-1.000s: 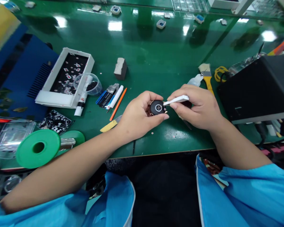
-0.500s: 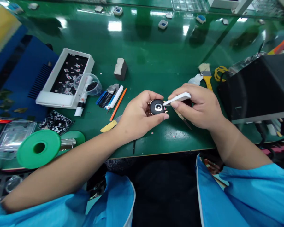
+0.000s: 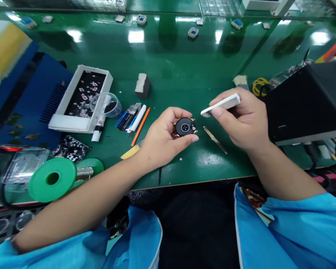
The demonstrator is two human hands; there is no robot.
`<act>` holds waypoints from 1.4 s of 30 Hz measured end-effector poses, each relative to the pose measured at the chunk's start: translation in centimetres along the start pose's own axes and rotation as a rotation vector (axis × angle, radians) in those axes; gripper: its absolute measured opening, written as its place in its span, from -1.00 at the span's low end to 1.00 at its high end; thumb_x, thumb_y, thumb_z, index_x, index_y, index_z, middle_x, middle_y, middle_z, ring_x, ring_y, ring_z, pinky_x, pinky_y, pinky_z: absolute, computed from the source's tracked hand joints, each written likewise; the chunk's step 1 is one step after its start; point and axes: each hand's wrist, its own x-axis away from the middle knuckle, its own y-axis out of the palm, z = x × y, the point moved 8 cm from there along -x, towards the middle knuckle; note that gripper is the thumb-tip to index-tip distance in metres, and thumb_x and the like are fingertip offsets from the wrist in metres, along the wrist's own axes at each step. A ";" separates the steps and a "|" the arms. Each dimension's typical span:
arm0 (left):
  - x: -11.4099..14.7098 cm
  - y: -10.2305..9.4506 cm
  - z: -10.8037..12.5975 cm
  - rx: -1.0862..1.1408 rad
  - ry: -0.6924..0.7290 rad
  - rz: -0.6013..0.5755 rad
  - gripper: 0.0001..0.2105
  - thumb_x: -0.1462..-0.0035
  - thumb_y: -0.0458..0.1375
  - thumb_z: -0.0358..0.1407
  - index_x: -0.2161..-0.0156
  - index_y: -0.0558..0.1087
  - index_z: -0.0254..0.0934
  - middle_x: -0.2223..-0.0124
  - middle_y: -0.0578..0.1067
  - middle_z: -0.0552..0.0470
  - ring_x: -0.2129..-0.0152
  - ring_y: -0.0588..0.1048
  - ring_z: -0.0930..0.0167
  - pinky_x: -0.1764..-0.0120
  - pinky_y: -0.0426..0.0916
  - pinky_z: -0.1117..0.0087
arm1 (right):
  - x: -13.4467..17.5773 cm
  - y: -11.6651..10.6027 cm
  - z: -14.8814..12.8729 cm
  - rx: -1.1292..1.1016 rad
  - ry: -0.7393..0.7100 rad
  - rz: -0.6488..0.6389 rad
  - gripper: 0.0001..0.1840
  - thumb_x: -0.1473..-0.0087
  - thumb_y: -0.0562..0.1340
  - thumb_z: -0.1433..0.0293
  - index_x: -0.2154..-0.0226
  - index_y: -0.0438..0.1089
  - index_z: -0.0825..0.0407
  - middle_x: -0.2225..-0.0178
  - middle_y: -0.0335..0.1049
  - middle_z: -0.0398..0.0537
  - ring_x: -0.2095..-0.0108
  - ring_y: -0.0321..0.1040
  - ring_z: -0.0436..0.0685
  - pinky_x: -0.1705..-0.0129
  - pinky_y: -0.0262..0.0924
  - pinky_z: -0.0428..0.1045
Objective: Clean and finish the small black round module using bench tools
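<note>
My left hand (image 3: 168, 136) grips a round smartwatch case (image 3: 182, 127) by its edge, between thumb and fingers. The dark back with its circular sensor window faces up, and a small pale dot sits near its right rim. To the right, my right hand (image 3: 242, 119) pinches a flat white strip (image 3: 222, 104) between thumb and fingers, its tip apart from the watch. Below that hand, a pair of metal tweezers (image 3: 215, 140) lies on the green mat. Tiny round stickers (image 3: 180, 159) are scattered near the front edge.
On the left stand a white tray (image 3: 98, 114) of small parts, a clear cup (image 3: 112, 105), a marker (image 3: 98, 129), an orange stick (image 3: 140, 126) and a green spool (image 3: 52, 180). A grey block (image 3: 142, 86) stands farther back. A black box (image 3: 310, 101) and brush (image 3: 240, 81) are right.
My right hand has drawn the white strip up and right, away from the watch back. The tweezers on the mat show more fully. My left hand keeps its hold.
</note>
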 end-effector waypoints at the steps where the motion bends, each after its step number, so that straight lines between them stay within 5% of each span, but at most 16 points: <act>1: 0.0 0.0 0.0 0.001 0.002 -0.001 -0.48 0.01 0.51 -0.32 -0.05 0.45 -0.19 0.10 0.58 0.02 0.27 0.57 0.40 0.25 0.52 0.40 | 0.0 -0.1 0.0 -0.012 0.007 0.017 -0.81 -0.40 0.40 0.18 0.15 0.59 -0.06 0.31 0.58 -0.11 0.36 0.45 0.10 0.31 0.33 0.04; 8: -0.3 -0.1 -0.4 -0.020 0.023 0.003 -0.48 -0.01 0.52 -0.28 -0.06 0.48 -0.24 0.12 0.56 0.02 0.29 0.54 0.43 0.26 0.50 0.44 | -0.2 0.9 -1.2 -0.016 -0.062 -0.132 -0.90 -0.32 0.39 0.31 0.20 0.62 -0.02 0.36 0.54 -0.16 0.42 0.35 0.01 0.37 0.20 -0.02; 18: -0.2 -0.1 -0.7 -0.014 0.006 0.009 -0.51 0.00 0.52 -0.25 -0.03 0.50 -0.26 0.13 0.58 0.01 0.30 0.54 0.43 0.27 0.49 0.43 | -0.1 2.1 -1.8 0.022 -0.181 -0.315 -0.87 -0.39 0.32 0.33 0.16 0.61 0.00 0.26 0.62 -0.12 0.37 0.42 0.00 0.22 0.33 -0.02; 37: 0.0 0.2 -0.7 -0.015 0.008 -0.007 -0.52 -0.03 0.51 -0.24 -0.02 0.48 -0.26 0.13 0.57 0.00 0.32 0.52 0.43 0.30 0.49 0.43 | -0.2 2.2 -1.9 0.029 -0.174 -0.319 -0.82 -0.40 0.31 0.27 0.15 0.62 -0.01 0.27 0.61 -0.11 0.34 0.43 0.03 0.20 0.33 -0.01; 42: 0.1 0.2 -0.3 -0.010 0.005 -0.015 -0.52 -0.05 0.52 -0.25 -0.04 0.47 -0.24 0.16 0.53 0.05 0.36 0.49 0.46 0.33 0.46 0.46 | -0.3 0.7 -1.1 -0.027 -0.040 -0.119 -0.86 -0.33 0.36 0.27 0.18 0.63 -0.04 0.33 0.56 -0.14 0.37 0.39 0.04 0.29 0.26 0.01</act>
